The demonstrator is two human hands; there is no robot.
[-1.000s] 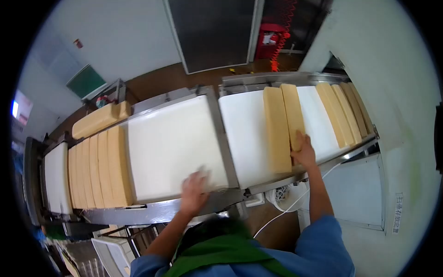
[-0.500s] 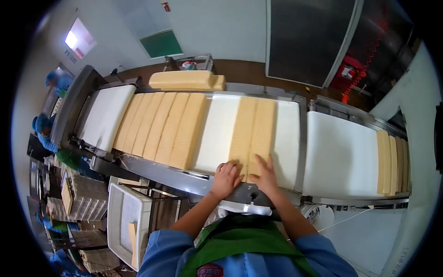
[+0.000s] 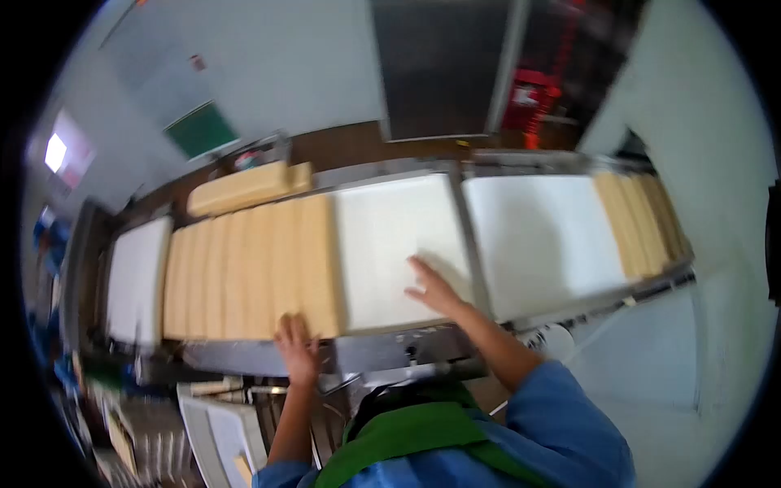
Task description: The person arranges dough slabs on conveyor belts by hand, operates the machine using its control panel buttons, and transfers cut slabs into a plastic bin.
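Observation:
Several long pale-yellow slabs (image 3: 248, 272) lie side by side across the left part of the white conveyor belt (image 3: 390, 252). I cannot make out what they are made of. My left hand (image 3: 298, 348) rests at the near end of the slabs towards the right of the row, fingers stretched onto them and not wrapped round any. Over the bare white belt to the right is my right hand (image 3: 435, 291), its fingers apart and nothing in it.
More slabs (image 3: 639, 224) stand close together at the far right end of a second belt (image 3: 529, 244). Behind the main belt lie larger yellow blocks (image 3: 240, 187). A white tub (image 3: 220, 431) is below left, near stacked trays (image 3: 159, 439). A metal edge runs along the belt's near side.
The two slabs under my hands have moved left against the row, closing the gap. My left hand has gone left with them; my right hand has come off them. The view has shifted right.

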